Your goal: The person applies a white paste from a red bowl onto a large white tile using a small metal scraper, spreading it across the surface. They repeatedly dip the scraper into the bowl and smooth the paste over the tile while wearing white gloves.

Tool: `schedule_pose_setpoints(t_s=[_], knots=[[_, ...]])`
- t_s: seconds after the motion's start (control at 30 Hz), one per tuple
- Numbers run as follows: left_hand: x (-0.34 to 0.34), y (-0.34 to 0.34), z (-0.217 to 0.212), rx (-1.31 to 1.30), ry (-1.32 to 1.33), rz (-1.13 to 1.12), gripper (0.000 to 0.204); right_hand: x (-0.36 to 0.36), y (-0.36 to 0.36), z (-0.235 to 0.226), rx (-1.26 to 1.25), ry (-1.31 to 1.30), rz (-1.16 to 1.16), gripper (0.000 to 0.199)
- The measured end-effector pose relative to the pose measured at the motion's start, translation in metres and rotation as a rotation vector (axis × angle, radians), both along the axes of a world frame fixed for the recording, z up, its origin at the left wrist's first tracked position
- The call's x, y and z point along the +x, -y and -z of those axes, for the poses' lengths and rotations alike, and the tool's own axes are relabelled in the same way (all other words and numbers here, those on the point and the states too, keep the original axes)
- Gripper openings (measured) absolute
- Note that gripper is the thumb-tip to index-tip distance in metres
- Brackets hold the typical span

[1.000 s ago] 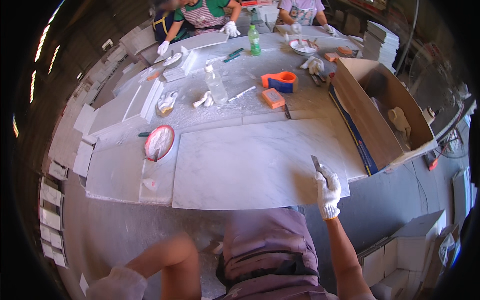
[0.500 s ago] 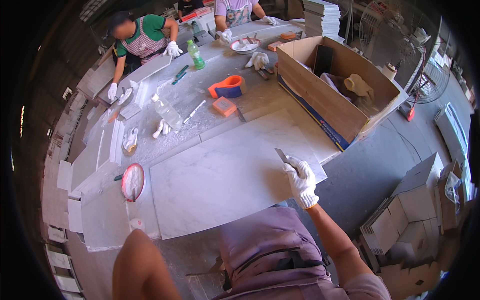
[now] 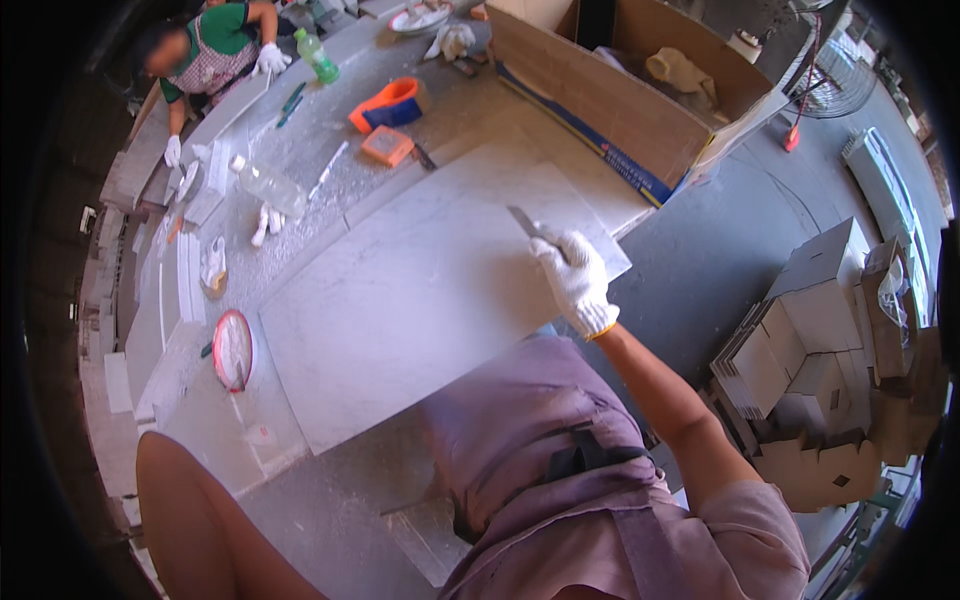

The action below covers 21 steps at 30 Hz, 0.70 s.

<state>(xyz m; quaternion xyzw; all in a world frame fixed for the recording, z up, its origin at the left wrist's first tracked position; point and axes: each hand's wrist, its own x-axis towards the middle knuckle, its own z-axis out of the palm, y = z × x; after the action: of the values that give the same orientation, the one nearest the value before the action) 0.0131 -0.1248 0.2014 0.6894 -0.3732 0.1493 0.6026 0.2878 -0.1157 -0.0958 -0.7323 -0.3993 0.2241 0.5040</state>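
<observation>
My right hand [image 3: 577, 282], in a white knitted glove, is closed around a small scraper. Its flat metal blade [image 3: 522, 220] sticks out past my fingers toward the far left. The hand is over the right part of a large pale marble-look slab [image 3: 400, 310]; I cannot tell whether the blade touches the surface. That slab lies on the worktable, its near edge by my apron [image 3: 540, 420]. Of my left side, only a bent bare arm [image 3: 195, 520] shows at the lower left; the hand is out of sight.
A cardboard box [image 3: 610, 130] stands at the far right. Around the slab lie an orange-and-blue tape dispenser [image 3: 388, 104], an orange block [image 3: 388, 146], a clear bottle [image 3: 268, 187] and a red-rimmed bowl [image 3: 233, 350]. A co-worker [image 3: 215, 60] works at the far left. Flattened cartons [image 3: 800, 350] fill the right.
The whole view has shifted, so the table and slab sit higher and further left. My right hand keeps nearly the same place over the slab. A second co-worker has left the view.
</observation>
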Motion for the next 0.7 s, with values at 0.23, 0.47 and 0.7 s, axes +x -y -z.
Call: schedule_pose_setpoints(t_s=[0.23, 0.47, 0.7], knots=[[-0.014, 0.014, 0.013, 0.062, -0.087, -0.053, 0.044, 0.009, -0.007, 0.001, 0.107, -0.238, -0.096, 0.030], [-0.055, -0.018, 0.077, 0.199, -0.940, -0.401, 0.049, -0.016, -0.031, -0.024, -0.009, 0.202, -0.406, 0.041], [-0.116, -0.020, 0.204, 0.996, -0.995, -1.252, 0.074, -0.053, -0.047, -0.048, 0.032, 0.637, -0.618, 0.050]])
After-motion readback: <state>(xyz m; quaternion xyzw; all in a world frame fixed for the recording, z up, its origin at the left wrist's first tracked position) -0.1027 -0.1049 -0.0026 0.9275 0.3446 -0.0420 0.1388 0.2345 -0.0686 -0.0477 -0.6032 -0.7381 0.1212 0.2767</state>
